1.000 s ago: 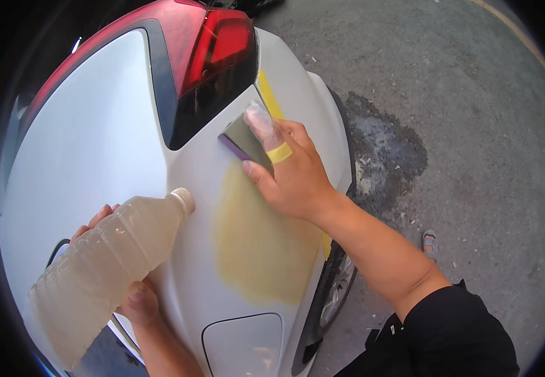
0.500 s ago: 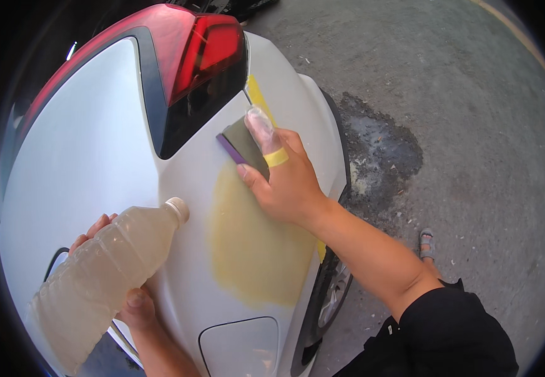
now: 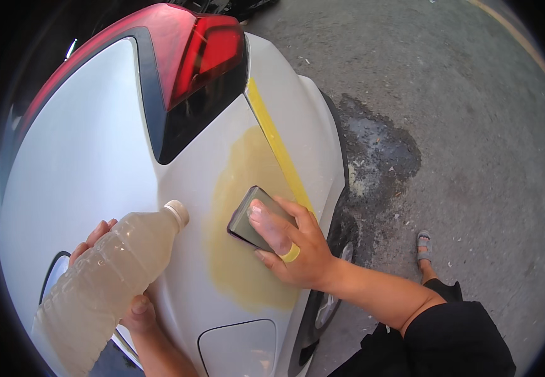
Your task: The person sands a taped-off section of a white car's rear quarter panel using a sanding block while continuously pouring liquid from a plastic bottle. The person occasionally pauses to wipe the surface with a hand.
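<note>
In my right hand [image 3: 300, 251] is a dark grey-green sanding block [image 3: 256, 217], pressed flat against the car's white rear side panel [image 3: 187, 182]. One finger of that hand has a clear wrap held by a yellow band. The block lies within a yellowish smooth patch of filler [image 3: 247, 276] on the panel. My left hand [image 3: 137, 311] grips a clear plastic bottle [image 3: 115, 264] of cloudy liquid, tilted with its white cap end toward the patch. Yellow masking tape [image 3: 275, 141] runs along the panel seam to the right of the patch.
A red tail light [image 3: 209, 56] sits at the panel's far end. Nearer me is the fuel flap [image 3: 238, 349], with a wheel [image 3: 327, 311] to its right. A wet stain [image 3: 379, 151] marks the grey pavement [image 3: 486, 144], and a sandalled foot [image 3: 424, 248] stands there.
My right hand has slid the sanding block toward me, from the patch's far edge to its middle, uncovering more tape. The left hand and bottle have barely shifted.
</note>
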`<state>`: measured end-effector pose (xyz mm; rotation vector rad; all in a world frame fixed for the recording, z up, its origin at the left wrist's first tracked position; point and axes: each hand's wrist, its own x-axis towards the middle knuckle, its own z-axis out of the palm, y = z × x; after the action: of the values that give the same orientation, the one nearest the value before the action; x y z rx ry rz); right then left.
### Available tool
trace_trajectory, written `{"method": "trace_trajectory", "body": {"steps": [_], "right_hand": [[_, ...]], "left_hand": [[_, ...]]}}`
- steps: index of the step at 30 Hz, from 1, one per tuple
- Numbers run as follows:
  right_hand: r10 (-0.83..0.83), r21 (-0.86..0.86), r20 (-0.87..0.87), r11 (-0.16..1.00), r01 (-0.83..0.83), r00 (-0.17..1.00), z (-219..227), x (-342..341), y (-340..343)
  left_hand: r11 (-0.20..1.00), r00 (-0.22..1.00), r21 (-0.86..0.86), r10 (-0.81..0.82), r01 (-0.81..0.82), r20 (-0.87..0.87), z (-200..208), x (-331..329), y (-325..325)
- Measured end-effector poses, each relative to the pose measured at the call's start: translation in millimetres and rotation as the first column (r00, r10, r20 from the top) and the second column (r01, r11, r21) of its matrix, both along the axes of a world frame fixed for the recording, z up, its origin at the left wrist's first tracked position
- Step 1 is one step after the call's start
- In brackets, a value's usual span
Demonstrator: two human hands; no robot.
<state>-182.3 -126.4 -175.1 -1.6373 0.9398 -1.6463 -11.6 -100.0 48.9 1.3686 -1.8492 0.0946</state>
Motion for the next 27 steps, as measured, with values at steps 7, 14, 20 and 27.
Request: {"method": "trace_trajectory", "body": {"steps": [7, 14, 20, 27], "right_hand": [[-0.069, 0.024, -0.004, 0.997, 0.069, 0.998, 25, 0, -72], [0.003, -0.027, 0.007, 1.000, -0.003, 1.000, 8, -7, -23], [-0.025, 0.064, 0.031, 0.998, 0.023, 0.999, 18, -3, -57], [-0.059, -0.100, 0.051, 0.993, 0.064, 0.997, 14, -3, -50]], "left_hand": [[0.999, 1.000, -0.035, 0.014, -0.014, -0.012, -1, 1, -2], [1.000, 1.000, 0.013, -0.026, 0.026, 0.002, 0, 2, -4], [0.999, 0.999, -0.018, 0.031, -0.031, 0.011, -1, -4, -4], [1.000, 1.000, -0.006, 0.003, -0.003, 0.004, 1, -1, -5]]}}
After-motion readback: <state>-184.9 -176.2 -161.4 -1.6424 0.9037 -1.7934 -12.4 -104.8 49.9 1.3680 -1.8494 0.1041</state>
